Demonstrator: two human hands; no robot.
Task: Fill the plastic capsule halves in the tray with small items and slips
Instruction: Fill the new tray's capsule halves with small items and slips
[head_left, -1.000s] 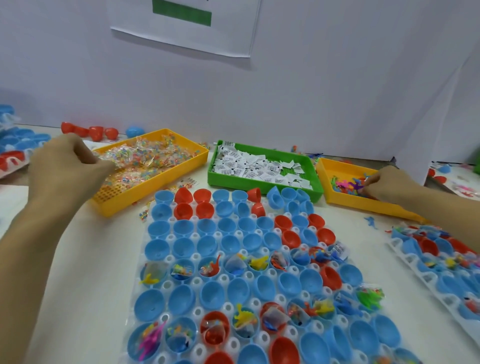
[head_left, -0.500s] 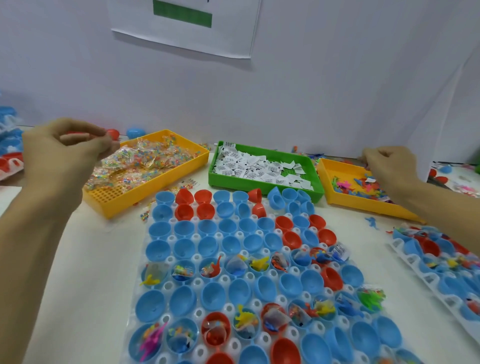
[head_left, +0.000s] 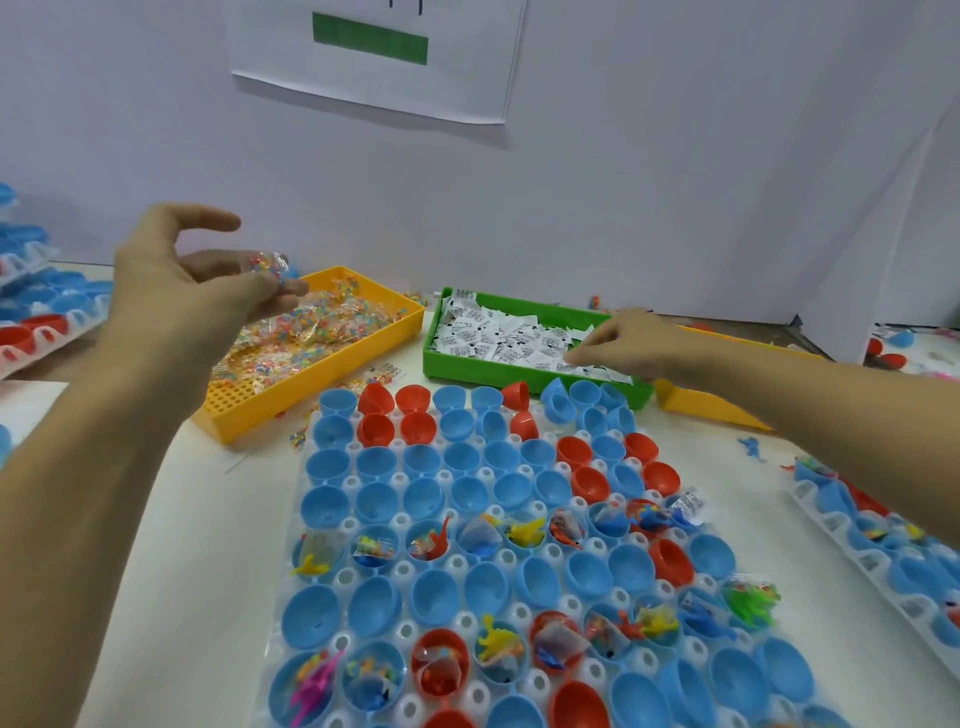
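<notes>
fingers of the left hand (head_left: 176, 291) are curled and pinch a small clear packet of coloured beads (head_left: 267, 264) at their tips, just above the yellow bin (head_left: 332, 374) full of such packets. the right hand (head_left: 631, 345) reaches into the green bin (head_left: 519, 371), its fingertips (head_left: 574, 358) together on the white slips (head_left: 498, 338), but if they pinch one i cannot tell. below both hands lies the tray (head_left: 358, 483) with blue and red capsule halves (head_left: 467, 488), some already holding small toys.

No text can be read. The paper sheet (head_left: 374, 57) on the wall shows only a green bar and cut-off black strokes. The slips (head_left: 498, 338) in the green tray (head_left: 519, 371) by the right grip (head_left: 628, 348) carry print too small to read.
</notes>
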